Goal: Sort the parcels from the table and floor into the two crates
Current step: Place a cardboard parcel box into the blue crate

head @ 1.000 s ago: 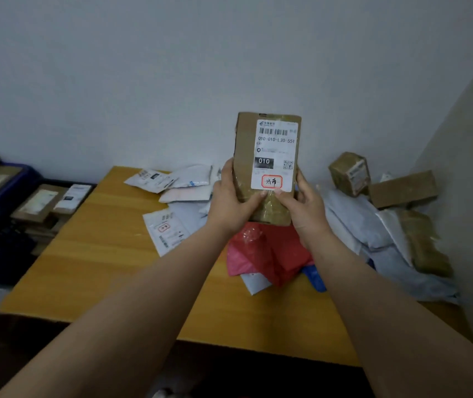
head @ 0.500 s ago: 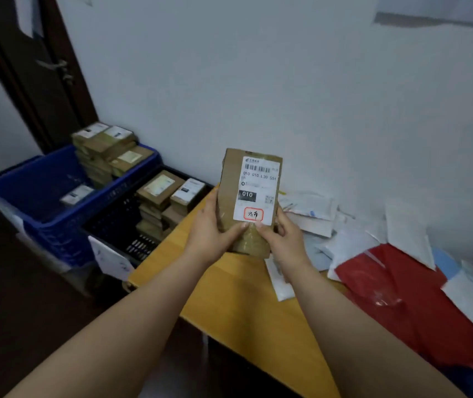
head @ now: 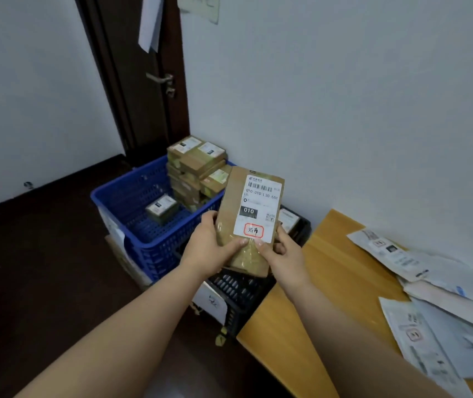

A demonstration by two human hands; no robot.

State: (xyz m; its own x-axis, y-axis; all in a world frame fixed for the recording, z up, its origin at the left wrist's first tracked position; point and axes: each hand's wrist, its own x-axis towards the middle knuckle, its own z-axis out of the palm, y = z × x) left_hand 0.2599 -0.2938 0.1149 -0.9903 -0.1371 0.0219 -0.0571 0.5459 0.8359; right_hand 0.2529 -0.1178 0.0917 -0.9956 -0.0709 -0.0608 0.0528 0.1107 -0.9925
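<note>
Both hands gripped the brown parcel [head: 248,222] upright, left hand [head: 211,248] and right hand [head: 282,254] curled round its lower edges, above the black crate [head: 241,291], with the blue crate [head: 143,225] just left, the table [head: 324,282] right.

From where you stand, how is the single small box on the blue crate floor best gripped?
Grip the small box by its two long sides, coming straight down from above: it lies flat on the floor of the blue crate, top free, and the crate walls block any sideways approach.
</note>
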